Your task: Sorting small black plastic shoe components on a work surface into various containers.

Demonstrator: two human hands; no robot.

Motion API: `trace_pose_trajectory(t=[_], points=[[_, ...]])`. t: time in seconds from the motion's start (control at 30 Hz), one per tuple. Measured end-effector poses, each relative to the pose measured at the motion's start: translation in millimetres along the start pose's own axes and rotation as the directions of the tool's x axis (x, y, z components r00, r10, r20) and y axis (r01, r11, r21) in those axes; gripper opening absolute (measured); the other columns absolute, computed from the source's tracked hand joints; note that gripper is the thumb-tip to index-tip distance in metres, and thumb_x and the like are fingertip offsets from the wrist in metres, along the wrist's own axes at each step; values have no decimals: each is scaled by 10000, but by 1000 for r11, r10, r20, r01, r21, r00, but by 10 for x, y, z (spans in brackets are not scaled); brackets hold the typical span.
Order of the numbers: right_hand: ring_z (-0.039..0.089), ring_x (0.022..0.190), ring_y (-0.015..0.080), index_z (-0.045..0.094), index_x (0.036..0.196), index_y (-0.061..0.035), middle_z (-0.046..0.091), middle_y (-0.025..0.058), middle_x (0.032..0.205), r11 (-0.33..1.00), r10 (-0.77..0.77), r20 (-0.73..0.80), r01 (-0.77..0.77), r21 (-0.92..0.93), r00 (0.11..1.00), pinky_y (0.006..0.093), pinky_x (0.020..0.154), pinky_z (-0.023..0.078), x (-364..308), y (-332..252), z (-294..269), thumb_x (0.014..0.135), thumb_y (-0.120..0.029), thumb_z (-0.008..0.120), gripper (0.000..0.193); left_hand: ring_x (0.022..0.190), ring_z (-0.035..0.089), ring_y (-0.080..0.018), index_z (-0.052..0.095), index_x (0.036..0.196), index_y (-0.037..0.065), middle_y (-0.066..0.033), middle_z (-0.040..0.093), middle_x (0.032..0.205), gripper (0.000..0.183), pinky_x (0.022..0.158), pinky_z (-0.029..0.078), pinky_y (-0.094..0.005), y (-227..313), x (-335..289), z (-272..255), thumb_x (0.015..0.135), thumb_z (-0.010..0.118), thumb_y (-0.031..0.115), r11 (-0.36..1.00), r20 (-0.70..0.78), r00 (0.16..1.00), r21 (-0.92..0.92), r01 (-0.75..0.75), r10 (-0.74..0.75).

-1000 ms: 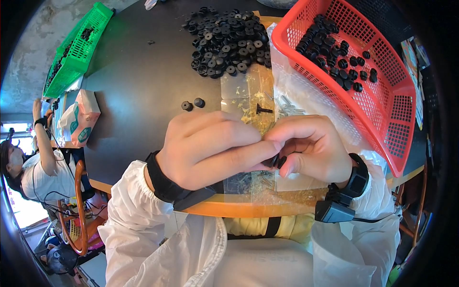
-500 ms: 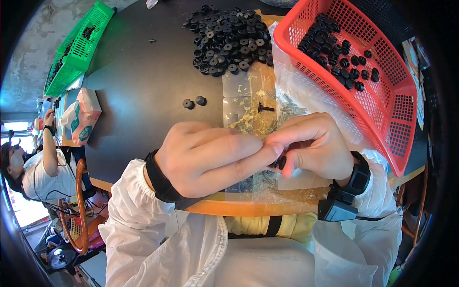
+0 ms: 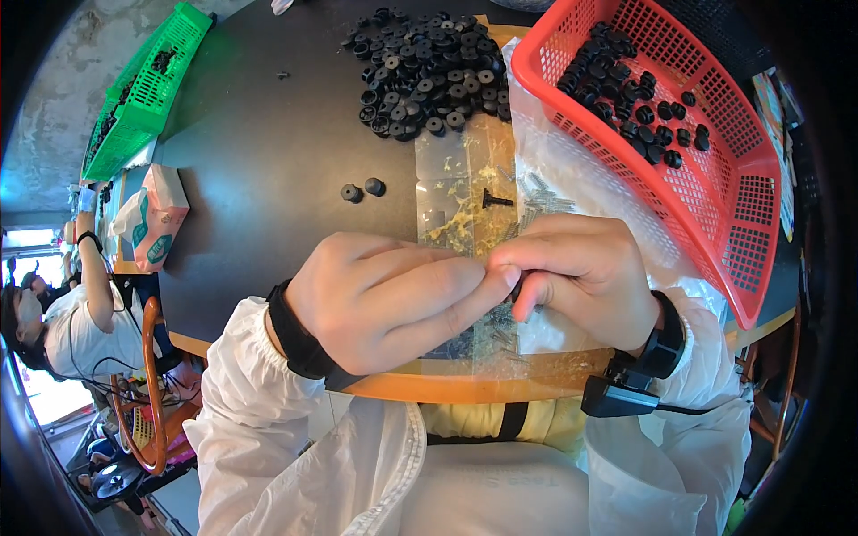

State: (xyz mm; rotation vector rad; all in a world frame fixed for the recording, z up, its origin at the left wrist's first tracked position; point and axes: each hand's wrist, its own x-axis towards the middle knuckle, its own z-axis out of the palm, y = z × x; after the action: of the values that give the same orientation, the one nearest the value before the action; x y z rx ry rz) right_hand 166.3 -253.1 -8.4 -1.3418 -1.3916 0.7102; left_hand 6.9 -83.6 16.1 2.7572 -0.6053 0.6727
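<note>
The left hand [image 3: 389, 299] and right hand [image 3: 594, 277] meet over the front of the bench [image 3: 259, 179], with a small black part [image 3: 517, 290] mostly hidden between them. The right thumb and index are clamped on it. The left fingers lie together, their tips touching the right index; I cannot tell whether they grip the part too. Beyond the hands lies a black pin [image 3: 496, 199], with thin springs [image 3: 543, 200] just to its right. A pile of black caps [image 3: 433, 80] sits farther back; two loose caps [image 3: 352, 193] stand apart, left of the pin. At the right, a red basket [image 3: 643, 179] holds more caps, with white plastic [image 3: 626, 241] beside it. To the left are a tissue box [image 3: 168, 214], a green basket [image 3: 156, 98] with dark pieces inside, and a co-worker [image 3: 80, 326] in a white top.
</note>
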Motion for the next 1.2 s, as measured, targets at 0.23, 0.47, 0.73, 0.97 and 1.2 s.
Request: trace_pose_trajectory(t=[0.23, 0.47, 0.73, 0.97, 1.2], points=[[647, 776, 164, 671, 1059, -12, 684, 89, 921, 985, 14, 80, -28, 172, 997, 276, 687, 510, -9, 51, -41, 764, -9, 732, 301, 613, 625, -138, 695, 1030, 26, -21, 619, 831, 342, 503, 512, -245, -71, 2, 47, 691, 680, 63, 946, -87, 993, -319, 52, -84], [679, 844, 147, 662, 1077, 26, 690, 105, 1014, 968, 111, 50, -119, 222, 993, 254, 724, 541, -19, 44, -12, 809, 75, 639, 273, 638, 624, -137, 686, 1060, 17, -28, 593, 837, 385, 531, 520, -245, -13, -3, -62, 680, 648, 71, 995, 13, 998, -71, 64, -63], [622, 758, 139, 682, 1039, 4, 661, 66, 873, 951, 175, 20, -174, 255, 984, 257, 673, 489, 3, 87, 27, 780, -54, 718, 268, 673, 634, -150, 672, 1027, -59, -68, 577, 851, 408, 573, 536, -246, 49, 7, -25, 641, 636, 70, 998, -11, 1000, 58, -6, 7], [662, 745, 152, 718, 972, -10, 701, 80, 843, 961, 165, 69, -177, 214, 984, 262, 663, 494, 13, 42, -16, 750, 39, 699, 228, 656, 630, -157, 664, 952, -94, -90, 574, 816, 316, 543, 529, -251, 59, -14, 26, 667, 650, 42, 998, -19, 998, 32, -59, 60], [651, 727, 147, 730, 948, -20, 696, 79, 799, 961, 196, 28, -198, 192, 980, 260, 643, 485, -18, 64, 20, 710, 51, 715, 249, 670, 660, -179, 688, 1007, -48, -80, 644, 846, 348, 565, 539, -255, 145, -9, 54, 682, 696, 74, 995, 68, 998, 102, -23, 16]])
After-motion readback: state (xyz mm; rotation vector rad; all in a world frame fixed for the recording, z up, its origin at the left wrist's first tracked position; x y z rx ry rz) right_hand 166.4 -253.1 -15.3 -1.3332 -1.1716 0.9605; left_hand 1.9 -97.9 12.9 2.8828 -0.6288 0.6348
